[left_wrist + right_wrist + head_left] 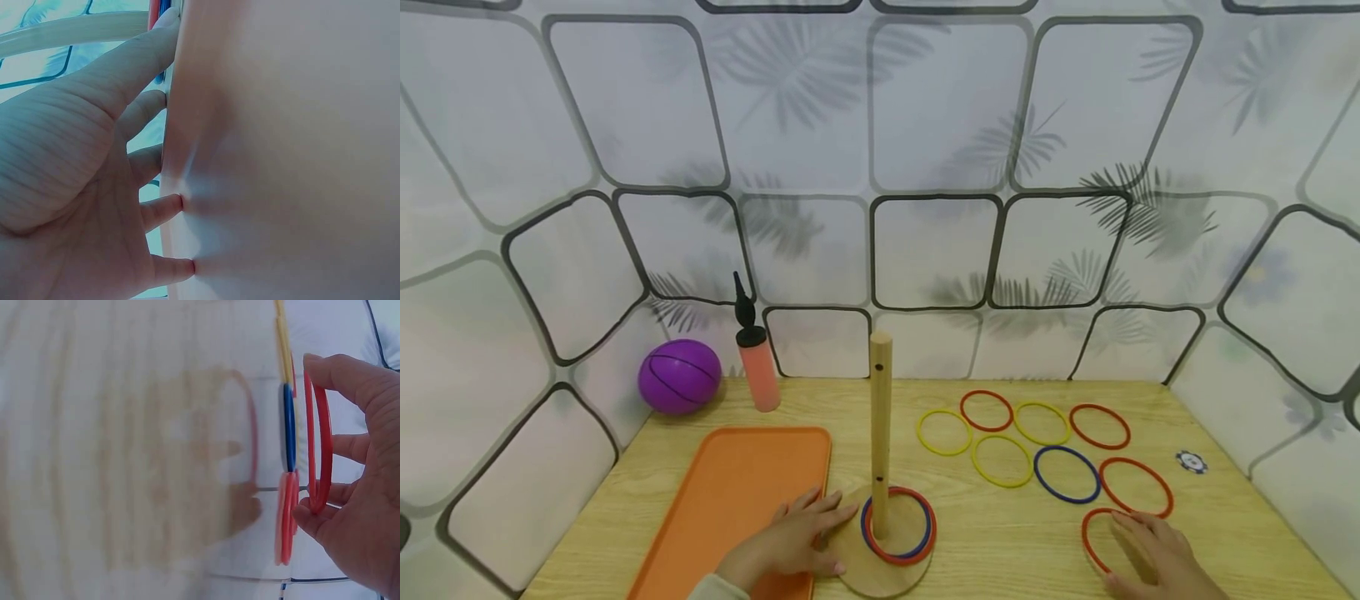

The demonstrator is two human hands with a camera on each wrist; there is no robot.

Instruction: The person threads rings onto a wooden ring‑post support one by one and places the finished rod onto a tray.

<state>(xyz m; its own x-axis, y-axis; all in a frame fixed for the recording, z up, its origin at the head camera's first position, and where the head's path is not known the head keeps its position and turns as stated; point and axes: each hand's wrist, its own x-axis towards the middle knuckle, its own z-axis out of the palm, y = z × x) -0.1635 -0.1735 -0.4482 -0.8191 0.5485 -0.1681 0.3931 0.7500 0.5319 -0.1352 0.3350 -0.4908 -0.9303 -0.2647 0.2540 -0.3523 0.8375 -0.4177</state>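
Observation:
At the right front, my right hand (1161, 554) holds a red ring (1087, 540) by its rim. In the right wrist view thumb and fingers grip that ring across its width, and it stands a little off the tabletop. My left hand (782, 537) lies with fingers spread between the orange tray (752, 467) and the round wooden base (880, 582). Its fingertips touch the tray in the left wrist view, with the thumb beside the base. An upright wooden post (881, 417) rises from the base. Around its foot lie a red ring (934, 533) and a blue ring (864, 533).
Several red and yellow rings, such as a yellow ring (1002, 483), and one blue ring (1067, 500) lie right of the post. A poker chip (1191, 462) is at far right. A purple ball (679, 377) and a pink hand pump (760, 375) stand back left.

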